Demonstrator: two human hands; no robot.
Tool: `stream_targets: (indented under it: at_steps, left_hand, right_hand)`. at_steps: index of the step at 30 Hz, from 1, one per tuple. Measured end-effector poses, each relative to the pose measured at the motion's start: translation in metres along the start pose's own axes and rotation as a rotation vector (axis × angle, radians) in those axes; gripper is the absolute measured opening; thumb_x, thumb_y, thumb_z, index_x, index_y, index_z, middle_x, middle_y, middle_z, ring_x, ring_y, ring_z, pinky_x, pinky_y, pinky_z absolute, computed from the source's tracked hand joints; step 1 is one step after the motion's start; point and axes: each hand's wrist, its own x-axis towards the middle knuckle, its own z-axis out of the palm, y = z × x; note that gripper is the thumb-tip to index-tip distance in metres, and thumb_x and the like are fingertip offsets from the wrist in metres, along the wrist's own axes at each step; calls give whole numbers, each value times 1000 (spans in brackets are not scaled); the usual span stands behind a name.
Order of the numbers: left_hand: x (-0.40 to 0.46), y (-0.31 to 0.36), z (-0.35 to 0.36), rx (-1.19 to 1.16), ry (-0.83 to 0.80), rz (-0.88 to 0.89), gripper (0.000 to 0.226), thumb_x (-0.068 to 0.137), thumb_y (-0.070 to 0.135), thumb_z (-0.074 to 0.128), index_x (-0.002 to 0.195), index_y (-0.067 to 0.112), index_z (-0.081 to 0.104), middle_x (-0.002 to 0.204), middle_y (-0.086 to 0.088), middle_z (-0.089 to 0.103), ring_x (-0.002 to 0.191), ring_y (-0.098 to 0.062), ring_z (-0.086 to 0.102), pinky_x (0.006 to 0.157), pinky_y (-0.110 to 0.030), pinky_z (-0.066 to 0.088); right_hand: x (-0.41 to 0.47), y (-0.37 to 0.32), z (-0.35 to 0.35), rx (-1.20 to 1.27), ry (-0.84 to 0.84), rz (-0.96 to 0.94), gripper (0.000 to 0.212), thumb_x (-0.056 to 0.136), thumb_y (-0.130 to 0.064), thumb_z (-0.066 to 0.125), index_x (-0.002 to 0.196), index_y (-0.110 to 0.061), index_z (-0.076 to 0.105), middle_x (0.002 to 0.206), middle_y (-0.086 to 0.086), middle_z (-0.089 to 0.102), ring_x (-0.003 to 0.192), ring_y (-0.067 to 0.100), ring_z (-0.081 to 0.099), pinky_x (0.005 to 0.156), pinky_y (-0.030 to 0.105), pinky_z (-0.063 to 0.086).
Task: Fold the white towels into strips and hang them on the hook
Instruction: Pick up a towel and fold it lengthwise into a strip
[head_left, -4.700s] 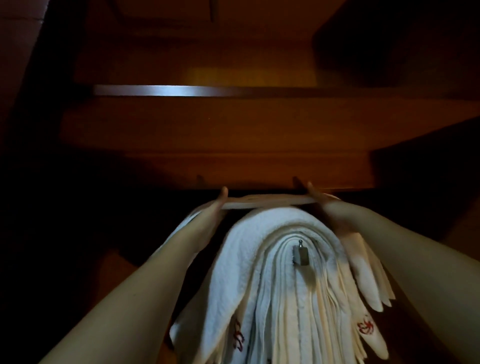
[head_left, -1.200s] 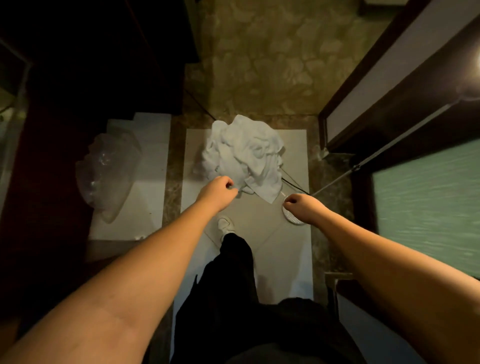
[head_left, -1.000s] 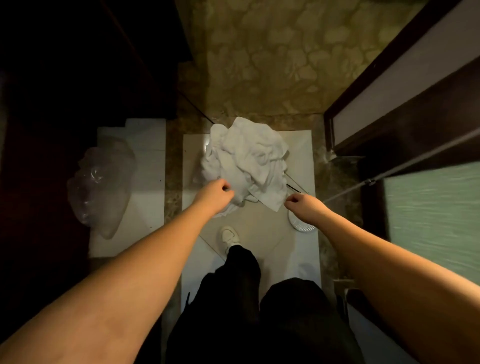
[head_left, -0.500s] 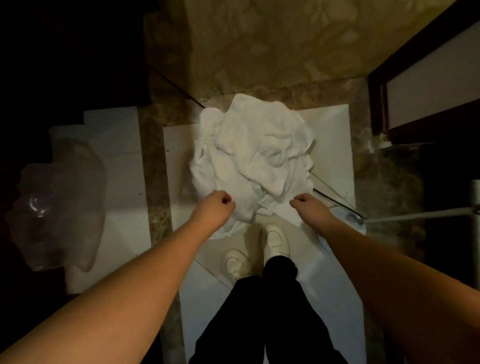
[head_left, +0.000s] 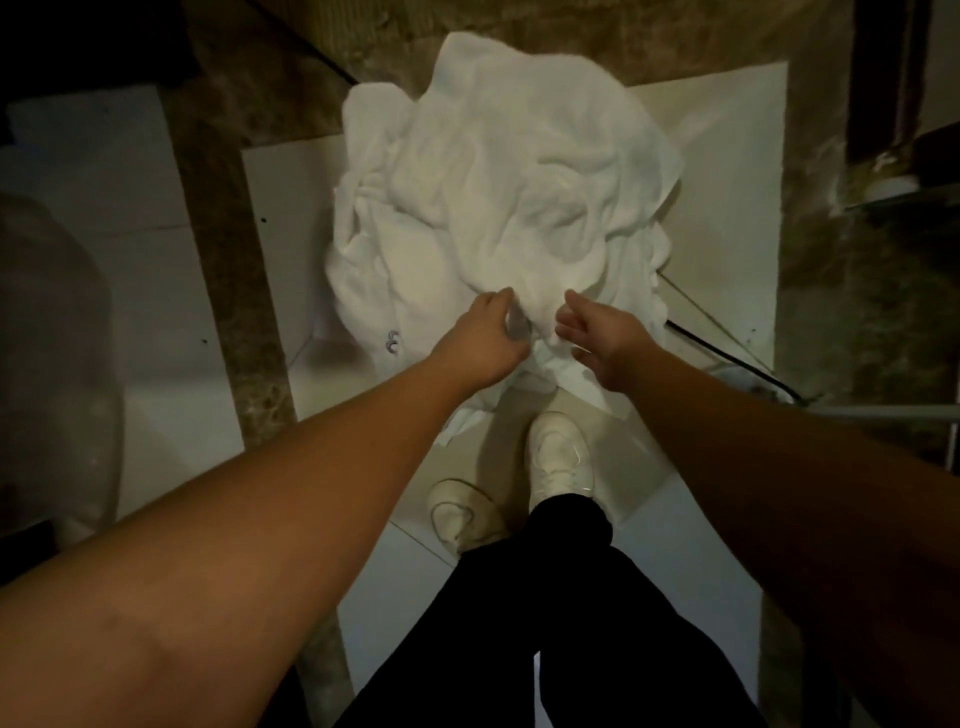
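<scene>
Fingers (head_left: 506, 304) of our left hand (head_left: 480, 343) curl down into the near edge of the towel pile (head_left: 498, 208), bunching a fold of white cloth against the thumb; beside it our right hand (head_left: 605, 340) reaches in with its fingers half bent and spread, the thumb pointing toward the pile, touching the same fold, though we cannot tell whether it has truly gripped it; the two hands sit close together with a ridge of cloth between them; the pile lies crumpled on a pale floor tile (head_left: 727, 171), with a small dark mark (head_left: 392, 343) showing on one towel at its near left side; our white shoes (head_left: 561, 457) stand just below the pile, black trousers (head_left: 582, 623) above them; a thin dark cable (head_left: 727, 353) runs out from under the pile to the right; a clear plastic bag (head_left: 52, 364) lies well apart on the left.
</scene>
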Motion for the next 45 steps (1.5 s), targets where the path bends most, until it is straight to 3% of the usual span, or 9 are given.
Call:
stream_targets:
  at_steps: [7,13,16,19,28,34,37,40,45]
  left_hand:
    - [0,14,-8,77,-55,37,76,92,24,67,157,13,28,165,-8,21,146,-26,32,112,-29,28]
    - [37,5,-20,326,28,75,83,90,47,66,158,25,23,167,-2,13,145,-36,25,113,-48,29]
    - [51,-6,-20,450,16,61,72,89,54,63,150,28,37,162,0,26,140,-34,29,108,-50,29]
    - [45,-15,-11,446,18,71,69,88,51,64,148,29,39,162,0,25,141,-33,28,109,-49,27]
    - [-69,28,-24,-118,235,226,60,85,51,71,136,23,59,136,-1,61,125,-27,54,103,-46,42]
    - [-154,69,-88,-294,336,263,21,98,34,56,111,30,72,107,5,72,102,-16,65,87,-34,51]
    - [-198,90,-126,-497,333,235,9,97,35,59,94,40,66,91,18,70,90,-2,65,77,-24,49]
    - [-245,111,-164,-762,286,210,12,100,32,59,96,35,70,93,11,77,94,-10,72,76,-23,55]
    - [-318,142,-210,-1047,201,182,17,103,22,54,107,15,68,93,-1,78,89,-14,74,70,-27,59]
  right_hand:
    - [-17,-19,1,-49,-55,119,28,95,-44,67,96,-17,62,95,-5,60,77,9,54,62,25,41]
    - [0,-26,-5,-7,-32,37,72,92,-52,68,149,-21,40,135,-1,45,109,21,56,81,36,50]
    - [9,-22,-4,85,-81,73,47,93,-45,69,127,-15,57,108,3,57,81,15,54,65,28,48]
    - [3,-13,-4,91,-7,0,19,98,-32,67,92,-17,56,68,0,40,52,9,34,44,20,32]
    - [-130,-27,0,72,-457,-126,16,101,-33,57,101,-17,61,69,-10,63,40,4,26,44,17,29]
    - [-228,-77,8,13,-388,-300,13,102,-30,57,98,-19,64,90,-5,64,50,4,40,51,19,37]
    - [-276,-102,11,-166,-249,-492,14,101,-32,59,109,-26,69,106,-10,70,78,5,58,67,21,44]
    - [-323,-119,13,-455,-108,-727,34,94,-37,69,127,-35,61,120,-15,61,103,0,59,79,18,44]
    - [-400,-141,29,-654,-209,-873,71,89,-36,76,150,-27,41,148,-12,46,128,0,46,100,18,39]
